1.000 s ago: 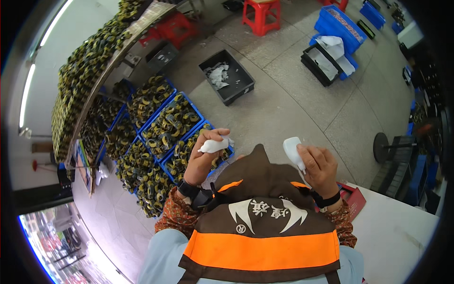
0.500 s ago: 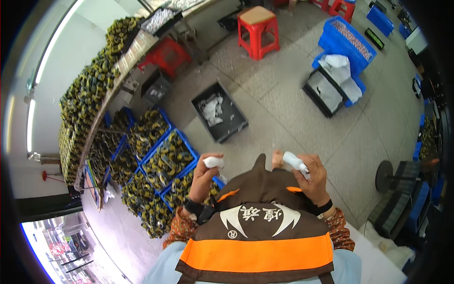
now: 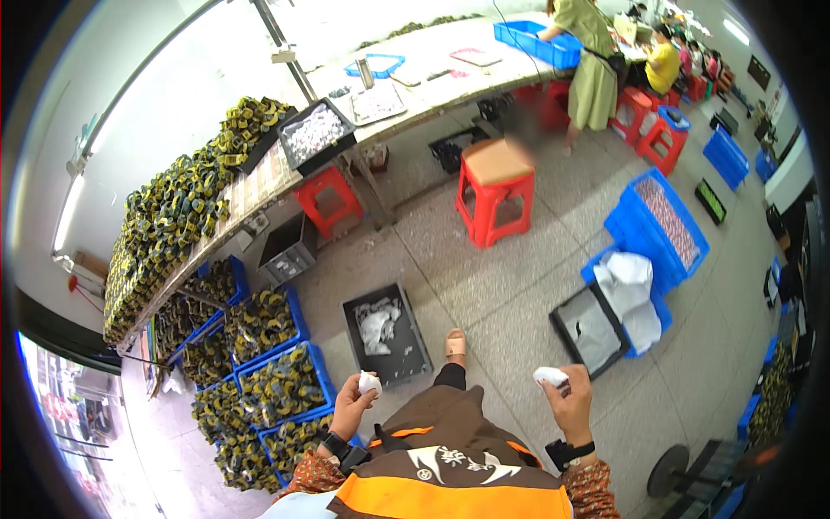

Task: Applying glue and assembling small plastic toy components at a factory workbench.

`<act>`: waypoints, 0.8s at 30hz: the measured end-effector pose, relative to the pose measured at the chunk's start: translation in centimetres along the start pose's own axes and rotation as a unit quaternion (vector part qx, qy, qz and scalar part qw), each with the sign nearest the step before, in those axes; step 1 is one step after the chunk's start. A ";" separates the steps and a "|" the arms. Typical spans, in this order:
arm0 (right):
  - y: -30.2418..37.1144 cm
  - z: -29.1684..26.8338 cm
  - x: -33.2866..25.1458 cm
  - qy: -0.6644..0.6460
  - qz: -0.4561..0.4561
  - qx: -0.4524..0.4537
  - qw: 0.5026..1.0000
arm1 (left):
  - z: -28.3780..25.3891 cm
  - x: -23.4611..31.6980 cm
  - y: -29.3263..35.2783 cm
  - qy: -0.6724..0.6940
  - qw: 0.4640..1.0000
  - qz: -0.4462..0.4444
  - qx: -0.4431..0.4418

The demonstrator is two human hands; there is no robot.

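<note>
My left hand [image 3: 347, 410], at the lower middle, is closed round a small white wad [image 3: 370, 382] that sticks out past the thumb and fingers. Out to the right, my right hand [image 3: 572, 408] pinches another small white wad [image 3: 551, 375] between thumb and fingertips. Both look soft, like cloth or paper; their exact kind cannot be made out. The hands are held apart in front of my brown and orange apron [image 3: 450, 463], touching nothing else. Below and beyond the left hand, a black crate [image 3: 413, 359] on the floor holds crumpled white pieces [image 3: 379, 329].
Blue crates [image 3: 322, 381] full of yellow-and-black parts stand at left, beneath a long table [image 3: 424, 52] heaped with more. A red stool [image 3: 494, 195] is ahead. On the right are a black tray [image 3: 566, 333] and blue bins [image 3: 666, 229]. People [image 3: 588, 65] work along the table.
My view has swung upward, bringing the long table and people in. A sandalled foot shows ahead of the apron. Both hands still hold the white wads, and the right one has turned.
</note>
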State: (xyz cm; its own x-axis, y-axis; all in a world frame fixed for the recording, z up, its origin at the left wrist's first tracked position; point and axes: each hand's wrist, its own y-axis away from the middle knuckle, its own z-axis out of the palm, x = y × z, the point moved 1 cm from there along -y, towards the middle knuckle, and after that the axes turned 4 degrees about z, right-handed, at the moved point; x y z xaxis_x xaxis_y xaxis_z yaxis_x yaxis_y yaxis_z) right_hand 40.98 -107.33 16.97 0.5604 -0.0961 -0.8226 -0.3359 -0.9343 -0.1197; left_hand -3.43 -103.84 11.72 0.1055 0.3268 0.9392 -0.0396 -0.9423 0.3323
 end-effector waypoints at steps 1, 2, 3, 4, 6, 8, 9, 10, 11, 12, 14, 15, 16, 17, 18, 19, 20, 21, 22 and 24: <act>-1.9 0.4 -0.1 0.010 -0.010 0.013 1.000 | 0.1 -0.1 -2.9 -0.006 1.000 0.012 0.003; -3.8 0.9 0.4 0.013 -0.019 0.012 1.000 | 0.4 -0.1 -6.3 -0.002 1.000 0.027 0.001; -5.7 1.1 1.3 0.012 0.016 0.019 1.000 | 1.3 1.8 -9.5 0.022 0.999 0.039 0.006; -7.0 1.1 2.1 0.014 0.052 0.023 0.998 | 1.6 2.5 -13.0 0.011 0.997 0.081 0.005; -9.4 0.7 4.2 0.035 0.072 0.029 0.996 | 3.0 5.4 -18.3 0.022 0.994 0.110 0.003; -12.9 0.5 4.8 0.061 0.082 0.064 0.993 | 4.7 9.7 -23.9 0.040 0.992 0.120 -0.007; -14.5 0.5 5.3 0.066 0.080 0.060 0.993 | 5.1 10.7 -26.7 0.018 0.992 0.129 -0.007; -15.9 0.3 6.0 0.072 0.098 0.080 0.989 | 5.8 11.8 -29.3 0.032 0.991 0.125 -0.020; -17.3 0.0 6.7 0.077 0.115 0.100 0.985 | 6.6 12.9 -31.7 0.044 0.991 0.121 -0.032; -19.0 -0.3 6.7 0.118 0.122 0.098 0.981 | 7.4 14.1 -33.8 0.025 0.991 0.127 -0.030; -21.6 -0.6 9.7 0.096 0.157 0.101 0.978 | 9.5 16.3 -37.9 0.035 0.990 0.131 -0.039; -23.0 -0.4 11.2 0.071 0.190 0.109 0.973 | 10.6 17.3 -39.9 0.044 0.988 0.141 -0.050; -24.9 -0.1 12.0 0.063 0.181 0.120 0.974 | 11.6 17.7 -42.3 0.038 0.985 0.156 -0.060; -26.9 0.2 13.3 0.060 0.180 0.115 0.975 | 12.4 18.1 -44.5 0.035 0.986 0.155 -0.055; -28.7 0.0 14.8 0.045 0.221 0.100 0.969 | 13.4 18.2 -46.2 0.026 0.986 0.160 -0.036; -31.0 0.0 16.5 0.029 0.260 0.083 0.962 | 14.3 18.3 -47.9 0.017 0.986 0.165 -0.015; -33.8 0.2 18.3 0.049 0.269 0.064 0.960 | 14.6 18.6 -49.7 0.026 0.989 0.145 -0.008; -37.1 0.5 19.7 0.049 0.268 0.052 0.961 | 15.0 18.6 -51.4 0.025 0.990 0.139 0.002; -41.1 0.6 20.5 0.076 0.205 0.048 0.975 | 15.7 19.2 -52.8 0.052 0.988 0.145 0.029; -49.5 0.6 21.2 0.102 0.077 0.046 0.991 | 17.6 20.4 -55.0 0.110 0.980 0.145 0.086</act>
State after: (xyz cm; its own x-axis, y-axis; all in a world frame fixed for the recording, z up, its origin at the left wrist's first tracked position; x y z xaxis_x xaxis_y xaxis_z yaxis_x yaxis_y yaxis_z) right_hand 69.00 -62.89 5.15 0.6354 -0.3107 -0.7069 -0.4910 -0.8691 -0.0594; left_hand 18.39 -46.58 11.08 -0.1023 0.0327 0.9942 0.1337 -0.9899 0.0463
